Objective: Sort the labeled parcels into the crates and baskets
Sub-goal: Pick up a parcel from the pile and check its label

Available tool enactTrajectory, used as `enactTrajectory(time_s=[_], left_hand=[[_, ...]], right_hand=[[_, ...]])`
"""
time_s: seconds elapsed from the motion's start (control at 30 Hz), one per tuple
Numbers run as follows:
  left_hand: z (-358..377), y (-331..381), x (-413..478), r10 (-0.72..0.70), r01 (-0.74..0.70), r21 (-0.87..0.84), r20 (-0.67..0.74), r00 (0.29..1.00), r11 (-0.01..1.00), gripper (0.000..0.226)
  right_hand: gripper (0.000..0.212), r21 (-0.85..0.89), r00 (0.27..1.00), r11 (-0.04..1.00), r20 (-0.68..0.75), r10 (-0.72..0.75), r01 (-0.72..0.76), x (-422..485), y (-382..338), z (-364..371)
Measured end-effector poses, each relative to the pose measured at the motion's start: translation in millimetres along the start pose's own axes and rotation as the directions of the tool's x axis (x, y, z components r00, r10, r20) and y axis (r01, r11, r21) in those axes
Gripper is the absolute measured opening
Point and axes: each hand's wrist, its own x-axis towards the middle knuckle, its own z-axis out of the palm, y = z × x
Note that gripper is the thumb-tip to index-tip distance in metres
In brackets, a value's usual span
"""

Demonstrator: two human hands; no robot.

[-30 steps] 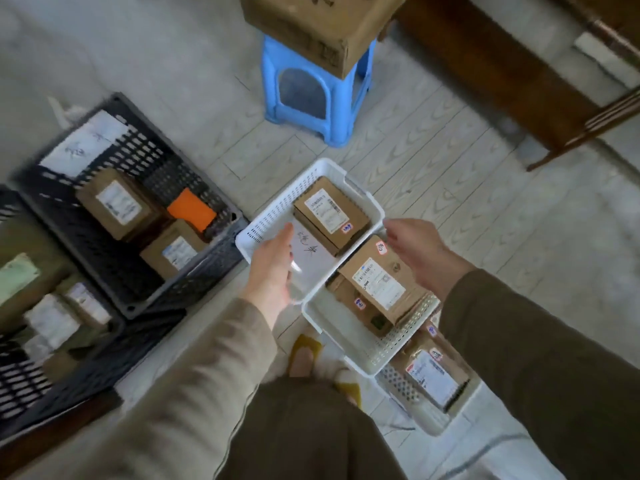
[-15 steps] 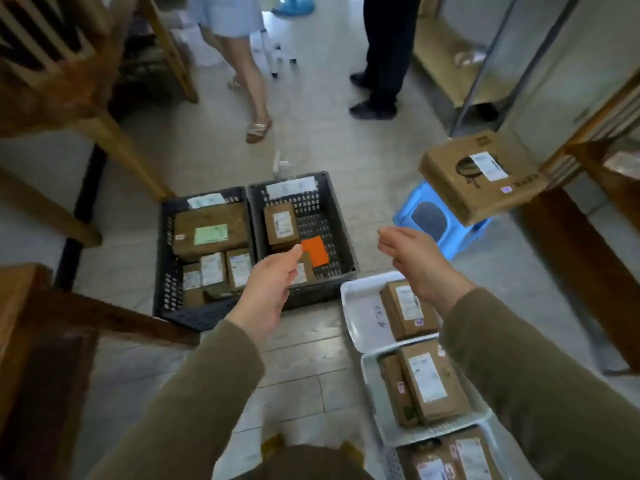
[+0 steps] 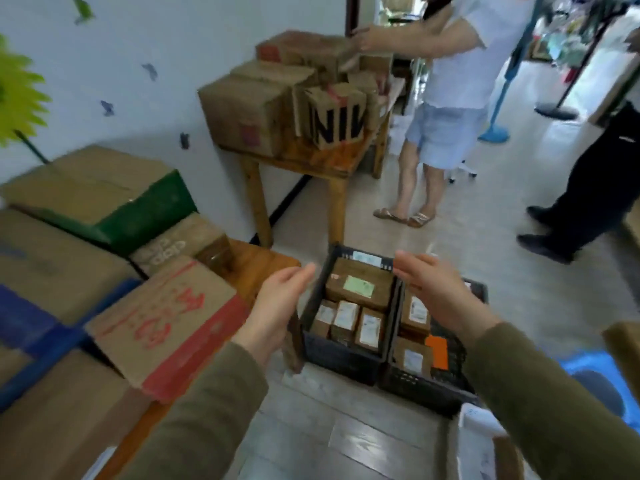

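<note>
While the left hand [image 3: 280,306] and right hand [image 3: 440,299] were held wide and empty, the tilted box [image 3: 166,327] could be knocked off the desk [image 3: 263,268] by a sleeve [image 3: 207,410].

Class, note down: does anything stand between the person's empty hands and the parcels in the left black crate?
Nothing visible does. Left hand and right hand are open and empty; the left black crate is uncovered, its parcels exposed.

pale floor [image 3: 349,441], two black crates [image 3: 341,355]
</note>
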Motion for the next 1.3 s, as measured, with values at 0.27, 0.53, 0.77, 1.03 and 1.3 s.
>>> enactTrajectory(time_s=[0.27, 0.53, 0.77, 1.03, 1.3], left_hand=[[-98.4, 11.0, -22.8, 0.069, -0.078, -0.028, -0.244, 0.967, 0.997, 0.045], [-142.0, 10.7, -53.6, 0.031, -0.11, -0.138, -0.479, 0.877, 0.984, 0.043], [-145.7, 3.2, -93.2, -0.014, -0.173, -0.211, -0.671, 0.741, 0.962, 0.051], [-142.2, -20.2, -134.3, -0.119, -0.149, -0.243, -0.817, 0.565, 0.959, 0.056], [-158.7, -39.3, -130.7, -0.174, -0.105, -0.269, -0.827, 0.535, 0.957, 0.059]], right_hand=[[0.052, -0.148, 0.974, 0.984, 0.218, -0.063, 0.096, 14.8, -40.9, 106.9], [0.049, -0.135, 0.875, 0.976, 0.477, -0.085, 0.168, 20.7, -77.6, 163.7], [0.055, -0.168, 0.739, 0.957, 0.67, -0.065, 0.236, 21.2, -97.0, 200.7], [0.054, -0.227, 0.603, 0.946, 0.797, 0.043, 0.232, 3.3, -81.4, 240.7], [0.05, -0.256, 0.597, 0.941, 0.799, 0.079, 0.219, 1.3, -72.1, 265.4]])
